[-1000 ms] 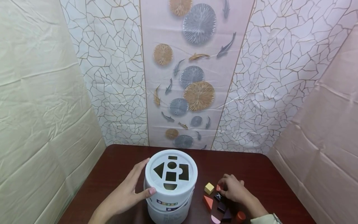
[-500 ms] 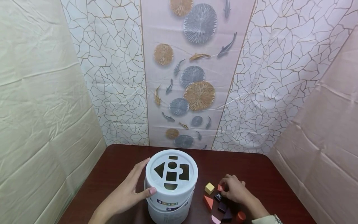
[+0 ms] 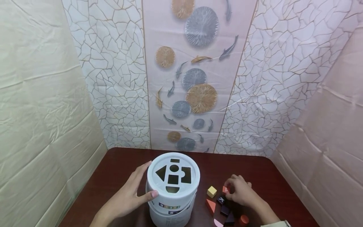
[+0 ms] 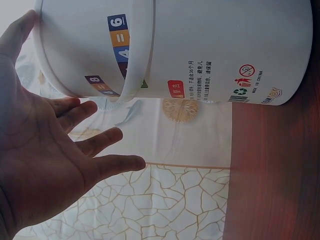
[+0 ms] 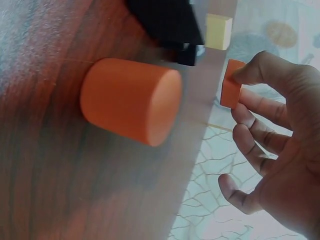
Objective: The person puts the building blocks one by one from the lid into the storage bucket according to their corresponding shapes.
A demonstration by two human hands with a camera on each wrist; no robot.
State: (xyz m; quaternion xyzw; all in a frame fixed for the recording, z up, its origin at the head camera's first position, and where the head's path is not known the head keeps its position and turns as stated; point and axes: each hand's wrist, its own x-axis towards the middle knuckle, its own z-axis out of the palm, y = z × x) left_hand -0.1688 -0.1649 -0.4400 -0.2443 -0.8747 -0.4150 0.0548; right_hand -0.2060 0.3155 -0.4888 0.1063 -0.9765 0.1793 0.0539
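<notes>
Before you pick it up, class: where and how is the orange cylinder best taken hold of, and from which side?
Probably around its curved wall near the top, coming down from above and the person's right. The orange cylinder stands upright on the table, flat end up, so opposite sides are reachable; the nearest dark block sits on its left.

Both hands bare, left hand point(image 3: 124, 197) and right hand point(image 3: 240, 191); left thumbnail point(image 3: 154, 194) short, rounded. Left forearm point(image 3: 104, 217) bare as far as seen. Right forearm point(image 3: 263, 212) ends in a pale cream sleeve cuff point(image 3: 275, 224), just a sliver, small greyish patch at one end, detail unclear.
</notes>
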